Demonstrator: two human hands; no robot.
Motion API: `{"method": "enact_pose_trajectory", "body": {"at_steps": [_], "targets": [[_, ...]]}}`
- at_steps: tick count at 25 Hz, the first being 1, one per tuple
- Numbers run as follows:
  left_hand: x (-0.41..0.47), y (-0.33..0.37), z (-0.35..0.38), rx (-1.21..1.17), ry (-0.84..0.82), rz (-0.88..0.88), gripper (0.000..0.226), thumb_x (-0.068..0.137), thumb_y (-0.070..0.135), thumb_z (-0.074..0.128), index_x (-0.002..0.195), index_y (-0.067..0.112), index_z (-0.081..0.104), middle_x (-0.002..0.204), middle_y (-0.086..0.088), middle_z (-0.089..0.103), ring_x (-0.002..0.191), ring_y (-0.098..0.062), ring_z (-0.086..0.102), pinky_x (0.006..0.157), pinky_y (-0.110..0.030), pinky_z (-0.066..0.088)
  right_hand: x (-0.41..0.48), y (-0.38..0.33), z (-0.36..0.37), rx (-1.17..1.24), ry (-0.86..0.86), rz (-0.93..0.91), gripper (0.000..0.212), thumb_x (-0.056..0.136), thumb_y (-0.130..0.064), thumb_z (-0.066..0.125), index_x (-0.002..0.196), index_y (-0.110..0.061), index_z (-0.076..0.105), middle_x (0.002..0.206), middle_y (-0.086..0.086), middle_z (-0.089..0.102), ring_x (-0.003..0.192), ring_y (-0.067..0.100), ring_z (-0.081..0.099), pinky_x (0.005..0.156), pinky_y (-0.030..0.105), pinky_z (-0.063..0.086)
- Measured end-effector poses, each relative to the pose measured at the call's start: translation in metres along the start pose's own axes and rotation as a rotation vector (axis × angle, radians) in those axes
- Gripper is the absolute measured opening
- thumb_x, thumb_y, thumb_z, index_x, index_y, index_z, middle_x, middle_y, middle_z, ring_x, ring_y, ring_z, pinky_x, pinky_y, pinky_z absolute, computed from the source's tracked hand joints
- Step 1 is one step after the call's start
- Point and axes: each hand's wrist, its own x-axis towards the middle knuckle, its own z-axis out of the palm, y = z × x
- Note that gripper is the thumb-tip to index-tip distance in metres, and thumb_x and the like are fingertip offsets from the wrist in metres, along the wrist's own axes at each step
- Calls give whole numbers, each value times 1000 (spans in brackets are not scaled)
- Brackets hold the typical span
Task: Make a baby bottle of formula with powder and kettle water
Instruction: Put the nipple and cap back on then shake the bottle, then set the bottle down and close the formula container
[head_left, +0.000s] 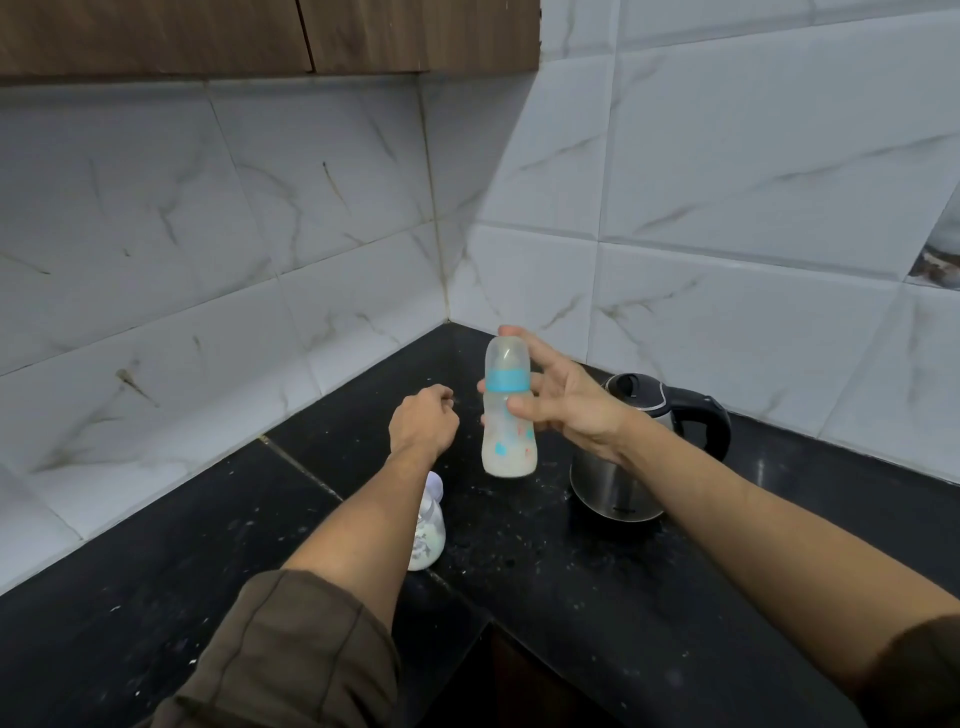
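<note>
Two baby bottles: one translucent plastic bottle with a blue collar (508, 447), gripped in the fingers of the right hand (569, 410); one clear white-topped bottle (428, 535), near the wrist side of the left hand (423, 421). One steel kettle with a black handle (613, 483), right of the gripping fingers.
</note>
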Motion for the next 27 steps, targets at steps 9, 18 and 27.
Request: {"method": "enact_pose_trajectory", "body": {"at_steps": [9,18,27], "targets": [[3,-5,1,6,-8,-9,36,104,19,49,135,24,66,123,3,74,113,-24,67,92,-38,53,1,16,-4,-156,-25,93,86,91,-5,76,158,-38,33,130,15,71,122,31,68,99,52,57],[-4,-12,6,-7,-14,-10,37,103,17,47,134,23,67,123,1,74,114,-26,67,94,-38,54,-1,90,-5,-520,191,156,75,67,-27,93,127,-35,49,116,0,68,105,20,71,94,52,59],[-11,-30,12,-8,-28,-60,37,103,20,46,134,24,67,122,2,75,115,-25,68,97,-40,55,-12,133,-4,-848,62,298,68,72,-21,92,110,-34,37,113,-2,60,100,19,64,84,41,58]]}}
